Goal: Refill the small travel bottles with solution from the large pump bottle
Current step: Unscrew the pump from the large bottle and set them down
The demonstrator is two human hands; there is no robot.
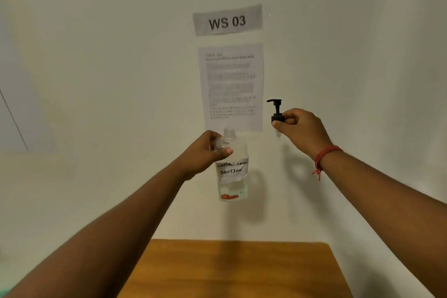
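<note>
My left hand [208,152] holds the large clear bottle [233,176] by its shoulder, lifted in the air in front of the wall. The bottle stands upright, its threaded neck is uncovered, and a handwritten label reads "contact lens solution". My right hand [301,127] is raised to the right of the bottle and pinches the black pump head [275,110] by its collar. The pump is off the bottle, with a short clear tube showing below my fingers. No small travel bottles are in view.
A wooden table [237,271] lies below my arms at the bottom of the view. On the wall behind hang a "WS 03" sign [227,20] and a printed instruction sheet [231,84]. A red thread bracelet circles my right wrist.
</note>
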